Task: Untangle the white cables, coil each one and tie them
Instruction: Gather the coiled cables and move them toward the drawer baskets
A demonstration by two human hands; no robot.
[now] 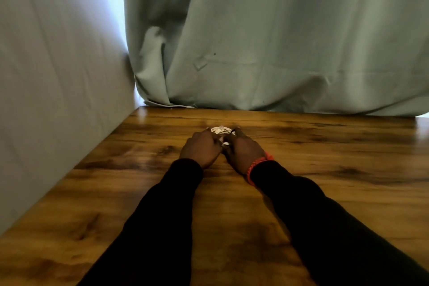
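Observation:
A small bundle of white cables (219, 130) lies on the wooden table (325, 169), far out in front of me. My left hand (201, 147) and my right hand (243, 150) are side by side at the bundle, fingers curled round the cables. The hands hide most of the bundle, so only its far edge and a bit between the hands show. A red braided band sits on my right wrist, and both arms wear black sleeves.
A pale green curtain (278, 42) hangs along the table's far edge. A light fabric-covered wall (58, 76) runs along the table's left edge.

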